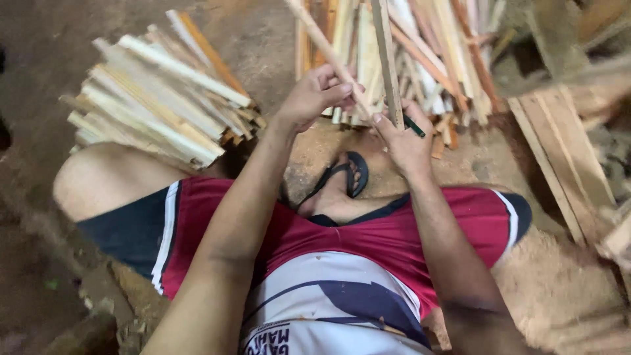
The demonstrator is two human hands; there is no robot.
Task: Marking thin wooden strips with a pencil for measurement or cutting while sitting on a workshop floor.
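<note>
While seated, both hands grip sticks (388,59).

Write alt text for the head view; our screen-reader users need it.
A seated person's left hand and right hand each hold a thin wooden stick, the right also gripping a dark pen. Stacks of wooden slats lie on the dirt floor.

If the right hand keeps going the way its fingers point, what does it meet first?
Likely the pile of wood strips on the ground ahead; the right hand, gripping a slat and a dark pen, points toward it. Depth is unclear.
</note>
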